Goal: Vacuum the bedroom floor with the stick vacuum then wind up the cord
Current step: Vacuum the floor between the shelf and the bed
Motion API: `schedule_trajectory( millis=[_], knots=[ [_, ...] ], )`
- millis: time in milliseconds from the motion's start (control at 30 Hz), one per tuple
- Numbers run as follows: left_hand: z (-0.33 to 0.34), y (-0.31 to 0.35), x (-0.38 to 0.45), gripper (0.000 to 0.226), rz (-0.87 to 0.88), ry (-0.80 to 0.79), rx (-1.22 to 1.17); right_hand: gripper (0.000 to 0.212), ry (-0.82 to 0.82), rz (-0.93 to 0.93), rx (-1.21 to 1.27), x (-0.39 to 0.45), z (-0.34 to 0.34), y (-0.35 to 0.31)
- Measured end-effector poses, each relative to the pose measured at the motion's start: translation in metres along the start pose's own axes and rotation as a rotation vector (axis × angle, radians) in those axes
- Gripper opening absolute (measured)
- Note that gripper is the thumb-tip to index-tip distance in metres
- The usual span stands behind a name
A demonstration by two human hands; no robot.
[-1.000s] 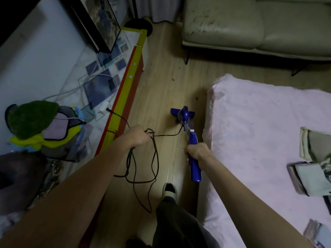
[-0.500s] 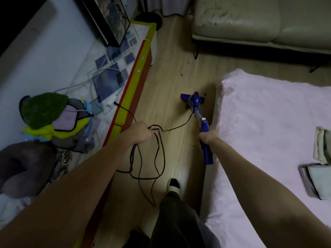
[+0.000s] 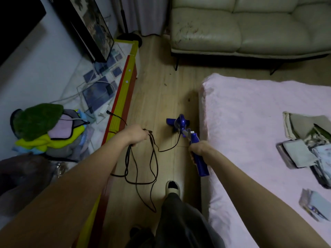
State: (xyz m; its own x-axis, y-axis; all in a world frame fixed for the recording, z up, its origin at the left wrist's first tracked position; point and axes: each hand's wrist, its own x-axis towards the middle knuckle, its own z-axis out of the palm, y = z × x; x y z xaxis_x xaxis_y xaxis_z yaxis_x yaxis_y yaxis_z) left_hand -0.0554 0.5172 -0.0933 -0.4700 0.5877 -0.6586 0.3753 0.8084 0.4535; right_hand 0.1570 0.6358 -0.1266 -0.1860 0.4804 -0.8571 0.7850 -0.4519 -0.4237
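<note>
Slack cord (image 3: 141,169) is gripped by the left hand (image 3: 135,135), vacuum (image 3: 194,145) clasped by the right hand (image 3: 198,149); loops dangling at six o'clock could be snagged underfoot.

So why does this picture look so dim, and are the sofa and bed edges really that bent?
Head view: the room is dimly lit, with the cord and the stick vacuum dark against the floor; the wide lens bows the sofa and bed; the papers at the right edge are smeared by blur.
</note>
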Motion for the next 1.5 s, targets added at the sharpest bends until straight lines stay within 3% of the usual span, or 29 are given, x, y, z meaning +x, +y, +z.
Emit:
schedule_trajectory(
  millis=[267,633,967,1500],
  knots=[
    [-0.002,-0.038,-0.041,0.029,0.084,0.013,0.04,0.04,-0.063,-0.04,0.228,-0.076,0.069,0.022],
    [-0.027,-0.067,-0.073,0.028,0.108,0.017,0.11,0.043,0.031,-0.067,0.468,-0.071,0.145,0.031],
    [-0.037,-0.041,-0.027,0.029,0.104,0.042,0.083,0.048,0.044,-0.054,0.312,-0.005,0.079,-0.006],
    [-0.052,0.078,0.095,0.029,-0.025,0.003,0.061,0.032,0.075,-0.029,0.188,0.134,-0.062,-0.106]
  ],
)
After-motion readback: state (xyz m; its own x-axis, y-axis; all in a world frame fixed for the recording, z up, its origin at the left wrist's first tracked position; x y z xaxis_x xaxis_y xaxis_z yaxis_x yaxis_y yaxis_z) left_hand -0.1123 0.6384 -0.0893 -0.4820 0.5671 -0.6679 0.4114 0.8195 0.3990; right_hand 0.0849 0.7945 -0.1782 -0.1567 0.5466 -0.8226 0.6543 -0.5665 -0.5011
